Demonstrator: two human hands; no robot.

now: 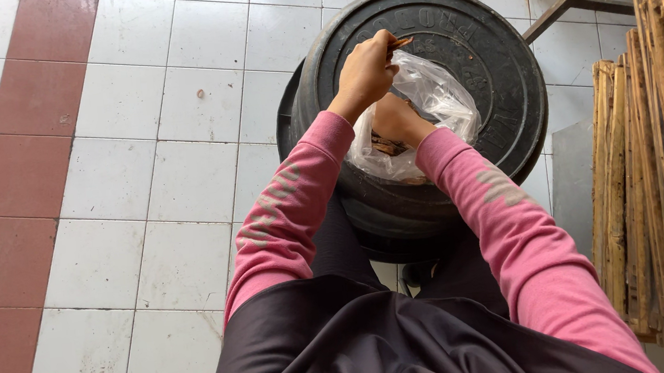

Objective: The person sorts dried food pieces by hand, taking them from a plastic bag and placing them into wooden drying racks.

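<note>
Already the left hand [365, 68] is pinching a brown strip [400, 42] above the plastic bag [438, 103], where the right hand [397, 119] is gripping more

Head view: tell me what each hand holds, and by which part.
The left hand pinches a thin brown stick at its near end. The right hand is inside the clear plastic bag; its hold cannot be told.
</note>
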